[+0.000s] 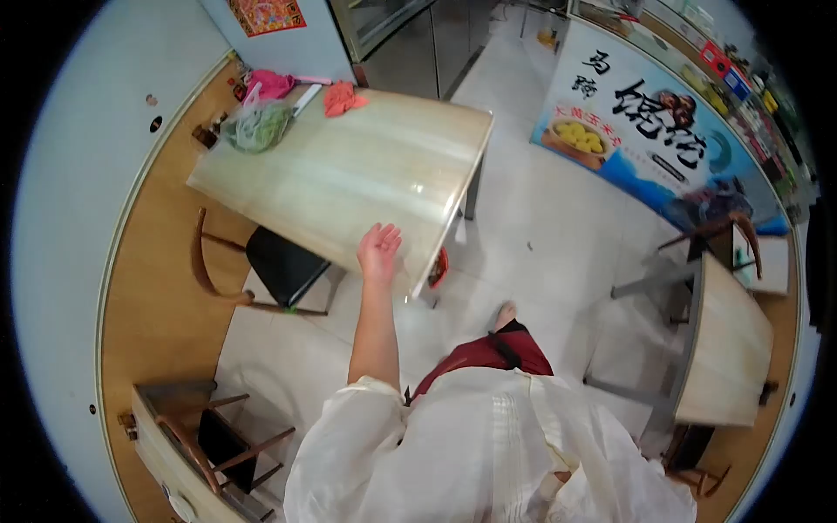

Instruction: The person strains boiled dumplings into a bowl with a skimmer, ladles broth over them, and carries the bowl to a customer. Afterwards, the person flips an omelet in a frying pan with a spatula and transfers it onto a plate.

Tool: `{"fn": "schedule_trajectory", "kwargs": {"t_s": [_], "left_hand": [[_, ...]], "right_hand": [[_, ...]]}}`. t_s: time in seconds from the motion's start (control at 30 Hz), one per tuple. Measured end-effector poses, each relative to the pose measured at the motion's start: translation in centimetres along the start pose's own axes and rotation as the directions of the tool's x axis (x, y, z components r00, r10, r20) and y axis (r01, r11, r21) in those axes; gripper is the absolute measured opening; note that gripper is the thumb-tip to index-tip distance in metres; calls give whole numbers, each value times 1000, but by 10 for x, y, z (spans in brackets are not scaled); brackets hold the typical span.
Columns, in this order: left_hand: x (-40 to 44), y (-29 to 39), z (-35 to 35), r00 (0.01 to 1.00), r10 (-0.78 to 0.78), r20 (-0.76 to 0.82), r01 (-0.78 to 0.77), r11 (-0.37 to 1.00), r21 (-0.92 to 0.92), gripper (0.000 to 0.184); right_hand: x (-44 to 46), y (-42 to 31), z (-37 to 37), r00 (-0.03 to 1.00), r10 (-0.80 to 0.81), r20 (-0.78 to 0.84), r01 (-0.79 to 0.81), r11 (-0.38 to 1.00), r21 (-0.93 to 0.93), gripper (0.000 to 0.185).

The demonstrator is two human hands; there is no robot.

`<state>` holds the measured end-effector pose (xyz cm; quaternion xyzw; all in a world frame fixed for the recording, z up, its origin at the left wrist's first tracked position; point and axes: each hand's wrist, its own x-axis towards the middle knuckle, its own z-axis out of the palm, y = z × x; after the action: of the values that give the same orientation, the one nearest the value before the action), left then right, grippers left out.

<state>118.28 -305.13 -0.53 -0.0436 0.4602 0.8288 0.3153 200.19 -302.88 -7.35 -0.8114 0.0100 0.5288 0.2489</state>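
My left hand [380, 248] hovers at the near edge of a glossy pale table [340, 166], palm turned up. Its fingers are loosely spread, and I see nothing in them. Whether the hand touches the tabletop I cannot tell. My right hand is out of sight. At the table's far left end lie a clear plastic bag [260, 126] with something green inside, a pink bundle [272, 84], a long white flat object [307, 99] and a crumpled coral-red cloth [343, 99].
A black-seated chair [286, 261] stands at the table's left side. Under the near corner is a red container [440, 268]. Another table [728, 344] stands at the right, below a printed counter banner [649, 131]. A second chair [228, 446] is at the lower left.
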Motion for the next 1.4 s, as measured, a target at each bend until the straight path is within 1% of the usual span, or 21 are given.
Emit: {"fn": "schedule_trajectory", "kwargs": {"t_s": [0.03, 0.17, 0.2, 0.27, 0.4, 0.53, 0.57, 0.6, 0.63, 0.67, 0.7, 0.73, 0.77, 0.83, 0.87, 0.93, 1.0, 1.03, 1.13, 1.23, 1.4], "left_hand": [[27, -7, 14, 999, -15, -50, 7, 987, -161, 41], [104, -58, -6, 956, 13, -292, -69, 981, -181, 39], [103, -62, -12, 965, 144, -218, -164, 983, -79, 38], [89, -62, -7, 947, 54, -315, -119, 975, -190, 40], [78, -60, 12, 884, -97, -456, -95, 921, -379, 36], [98, -87, 87, 928, -155, -338, 16, 926, -378, 33], [117, -98, 104, 935, -162, -316, 38, 931, -363, 33], [138, -109, 124, 942, -168, -290, 57, 934, -353, 33], [162, -116, 151, 970, -182, -163, 119, 935, -334, 34], [190, -124, 186, 968, -241, -65, 211, 928, -306, 34], [220, -116, 215, 951, -307, 22, 302, 919, -254, 35], [258, -111, 237, 908, -390, 155, 413, 896, -165, 36], [289, -117, 264, 838, -470, 277, 507, 858, -80, 37], [364, -115, 333, 740, -607, 289, 630, 777, 17, 38], [416, -127, 361, 771, -601, 211, 568, 798, 202, 40], [493, -115, 447, 837, -534, 117, 417, 762, 494, 43], [555, -106, 566, 862, -466, 199, 272, 756, 595, 44], [579, -103, 619, 852, -435, 290, 199, 782, 591, 45], [644, -113, 760, 751, -412, 516, -72, 726, 684, 40], [669, -113, 865, 615, -362, 700, -328, 691, 645, 40], [755, -100, 925, 522, -429, 737, -433, 612, 662, 36]], "right_hand": [[3, -1, 0, 998, 49, -27, -49, 999, -9, 16], [43, -56, 95, 991, 130, -4, -129, 979, -155, 21], [55, -86, 140, 994, 109, 32, -99, 968, -231, 22], [86, -166, 239, 992, 1, 128, 57, 892, -449, 25], [111, -361, 487, 783, -363, 505, 565, 79, -821, 31], [-33, -525, 783, 305, -473, 827, 908, -119, -403, 36], [-77, -542, 849, 81, -478, 875, 996, 0, -92, 35], [-102, -552, 924, 96, -417, 904, 961, 274, 24, 32], [-157, -559, 962, -13, -488, 873, 999, -51, -13, 33], [-196, -554, 999, -51, -422, 905, 970, 196, 147, 35], [-228, -548, 1037, 48, -301, 952, 890, 445, 96, 36], [-246, -533, 1063, -43, -330, 943, 938, 311, 152, 35], [-218, -528, 1110, -433, -211, 876, 899, -27, 438, 28], [-258, -547, 1118, -284, 63, 957, 911, -295, 290, 15], [-259, -570, 1141, -290, 49, 956, 910, -294, 292, 15], [-235, -605, 1194, -90, 142, 986, 843, -516, 151, 14], [-167, -640, 1262, 386, 3, 922, 921, -51, -385, 16], [-152, -661, 1279, 490, -56, 870, 870, 79, -486, 16], [-106, -712, 1337, 455, -292, 841, 888, 73, -455, 16], [-104, -721, 1413, 385, -304, 871, 916, 14, -400, 18], [-190, -708, 1517, -79, -103, 992, 982, -179, 59, 21]]}}
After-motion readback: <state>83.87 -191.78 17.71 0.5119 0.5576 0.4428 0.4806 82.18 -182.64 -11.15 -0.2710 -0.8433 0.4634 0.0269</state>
